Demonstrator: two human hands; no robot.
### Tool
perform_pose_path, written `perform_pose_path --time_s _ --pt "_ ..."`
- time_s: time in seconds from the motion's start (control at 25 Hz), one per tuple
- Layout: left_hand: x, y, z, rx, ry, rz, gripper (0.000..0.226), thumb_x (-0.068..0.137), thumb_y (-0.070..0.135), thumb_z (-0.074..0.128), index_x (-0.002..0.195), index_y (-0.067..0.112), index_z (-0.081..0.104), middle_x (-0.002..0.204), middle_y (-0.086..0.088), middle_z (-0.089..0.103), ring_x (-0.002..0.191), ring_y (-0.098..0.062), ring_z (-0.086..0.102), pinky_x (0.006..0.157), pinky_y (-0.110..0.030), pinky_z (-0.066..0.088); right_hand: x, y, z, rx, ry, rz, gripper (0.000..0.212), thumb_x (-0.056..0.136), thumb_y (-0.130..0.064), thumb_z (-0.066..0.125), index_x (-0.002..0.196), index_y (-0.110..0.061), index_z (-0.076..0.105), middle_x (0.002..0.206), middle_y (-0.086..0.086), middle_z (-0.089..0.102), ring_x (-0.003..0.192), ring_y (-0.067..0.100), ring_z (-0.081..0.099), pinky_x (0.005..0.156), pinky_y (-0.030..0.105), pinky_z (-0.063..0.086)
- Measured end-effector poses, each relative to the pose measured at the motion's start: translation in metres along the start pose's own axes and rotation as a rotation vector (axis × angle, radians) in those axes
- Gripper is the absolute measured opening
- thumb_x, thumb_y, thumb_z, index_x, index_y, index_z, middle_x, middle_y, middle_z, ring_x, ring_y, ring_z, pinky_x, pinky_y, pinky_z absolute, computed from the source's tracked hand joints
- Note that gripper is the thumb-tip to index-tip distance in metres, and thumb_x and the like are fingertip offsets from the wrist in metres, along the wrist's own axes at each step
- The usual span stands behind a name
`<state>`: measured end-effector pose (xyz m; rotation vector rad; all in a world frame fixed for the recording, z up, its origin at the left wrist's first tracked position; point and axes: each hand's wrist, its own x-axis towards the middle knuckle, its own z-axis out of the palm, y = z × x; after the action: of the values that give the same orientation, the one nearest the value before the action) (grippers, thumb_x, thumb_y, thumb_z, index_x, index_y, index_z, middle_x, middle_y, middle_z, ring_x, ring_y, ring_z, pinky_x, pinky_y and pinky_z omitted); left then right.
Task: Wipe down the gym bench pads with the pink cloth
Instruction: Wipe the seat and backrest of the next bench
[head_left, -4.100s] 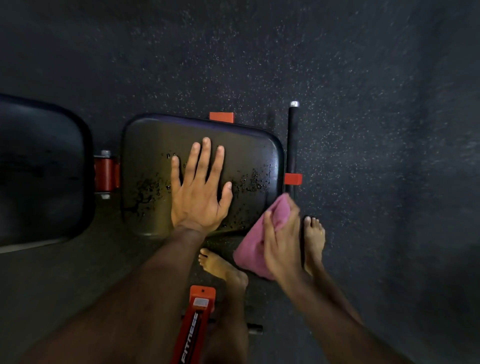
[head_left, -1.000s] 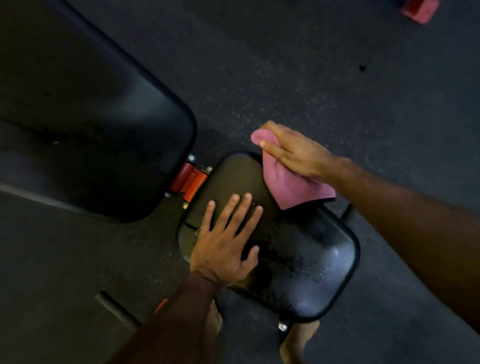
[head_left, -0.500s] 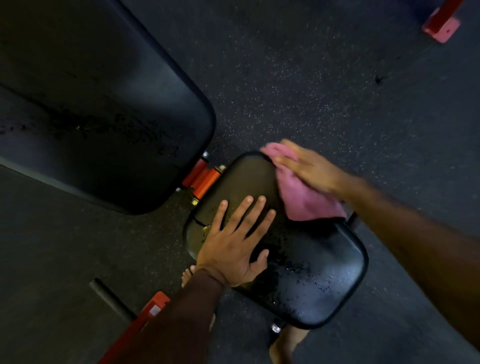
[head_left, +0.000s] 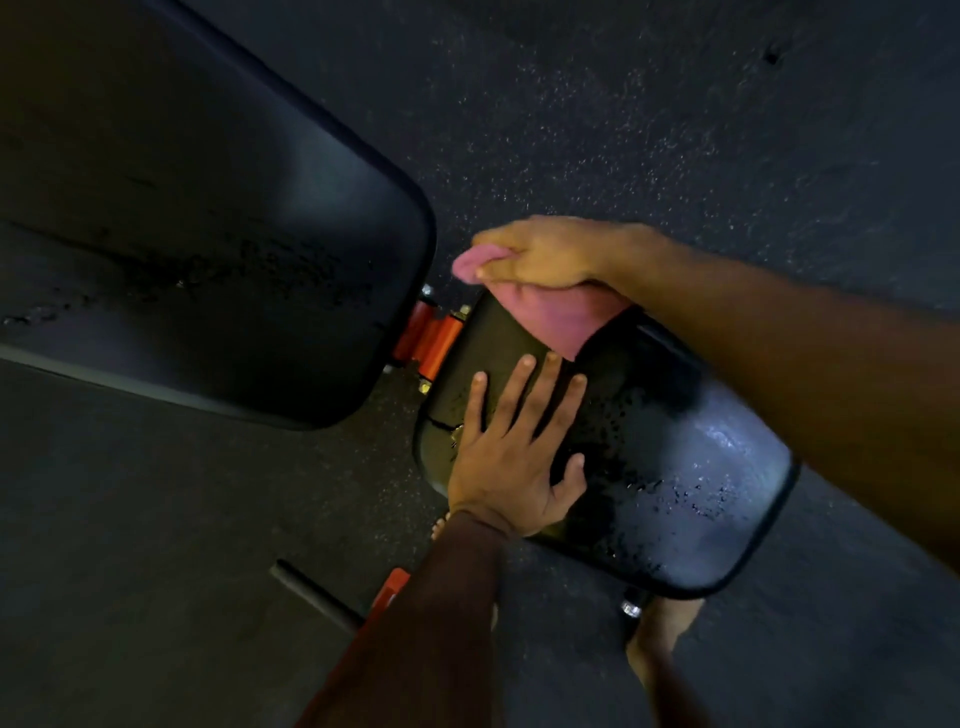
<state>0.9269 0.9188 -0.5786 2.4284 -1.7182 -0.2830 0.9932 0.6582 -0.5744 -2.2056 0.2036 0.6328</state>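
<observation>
The small black seat pad (head_left: 691, 483) fills the middle of the view, wet with droplets. My left hand (head_left: 511, 457) lies flat on its near left part, fingers spread. My right hand (head_left: 540, 254) grips the pink cloth (head_left: 550, 322) at the pad's far corner, with the cloth hanging over the edge onto the pad. The large black back pad (head_left: 208, 218) stretches to the left, with dark wet streaks on it.
An orange hinge (head_left: 431, 338) joins the two pads. An orange frame bar (head_left: 387, 592) and a black tube (head_left: 311, 592) lie low on the dark speckled rubber floor (head_left: 623, 104). My bare feet (head_left: 660, 639) stand beside the seat pad.
My right hand has slid the pink cloth along the seat pad's far edge toward the hinge corner. My left hand stays flat on the pad. The view has shifted slightly.
</observation>
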Motion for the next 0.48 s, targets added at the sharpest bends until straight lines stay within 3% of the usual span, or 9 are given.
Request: perform_pose_path --time_s 0.08,0.12,0.2,0.28,0.4,0.48 --pt "0.000 0.000 0.001 0.001 0.008 0.009 0.072 0.096 0.051 0.043 0.161 0.021 0.038 0.171 -0.006 0.027 0.159 -0.026 0.021 0.124 -0.065 0.018 -0.043 0.012 0.001 0.006 0.179 -0.045 0.029 0.104 -0.046 0.051 0.132 -0.041 0.059 0.127 -0.031 0.057 0.114 -0.008 0.056 0.099 0.015 0.037" --pt "0.000 -0.001 0.002 0.006 0.011 0.015 0.072 0.096 0.051 0.043 0.161 0.021 0.038 0.171 -0.006 0.027 0.159 -0.025 0.021 0.125 -0.064 0.017 -0.054 0.013 0.004 -0.003 0.262 -0.065 0.028 0.105 -0.046 0.050 0.132 -0.044 0.056 0.124 -0.034 0.052 0.116 -0.010 0.053 0.095 0.012 0.034" --pt "0.001 -0.005 0.005 0.031 0.026 -0.010 0.071 0.096 0.051 0.044 0.160 0.022 0.041 0.169 -0.007 0.033 0.159 -0.026 0.024 0.125 -0.064 0.015 -0.045 0.012 0.009 -0.180 0.230 -0.063 0.025 0.105 -0.049 0.044 0.128 -0.043 0.053 0.121 -0.017 0.055 0.119 0.008 0.055 0.094 0.025 0.040" --pt "0.001 -0.002 -0.002 0.015 -0.010 -0.032 0.070 0.094 0.050 0.048 0.159 0.023 0.042 0.163 -0.007 0.042 0.157 -0.028 0.028 0.124 -0.065 0.016 -0.013 -0.014 0.012 -0.549 0.152 -0.013 0.039 0.105 -0.051 0.040 0.140 -0.033 0.046 0.132 0.004 0.053 0.123 0.030 0.052 0.098 0.045 0.045" --pt "0.001 0.009 -0.022 -0.012 -0.137 0.007 0.068 0.099 0.051 0.045 0.161 0.025 0.039 0.164 -0.005 0.040 0.158 -0.027 0.024 0.123 -0.065 0.018 -0.011 -0.040 0.005 -0.711 0.183 -0.033 0.043 0.103 -0.046 0.045 0.143 -0.030 0.043 0.135 0.011 0.050 0.116 0.035 0.051 0.096 0.050 0.046" --pt "0.003 -0.025 -0.044 0.051 -0.151 0.120 0.066 0.101 0.053 0.043 0.160 0.023 0.040 0.168 -0.007 0.034 0.159 -0.025 0.023 0.123 -0.064 0.017 -0.047 -0.032 -0.012 -0.716 0.245 0.041 0.043 0.102 -0.047 0.046 0.142 -0.033 0.040 0.131 0.011 0.045 0.109 0.033 0.053 0.090 0.048 0.047"
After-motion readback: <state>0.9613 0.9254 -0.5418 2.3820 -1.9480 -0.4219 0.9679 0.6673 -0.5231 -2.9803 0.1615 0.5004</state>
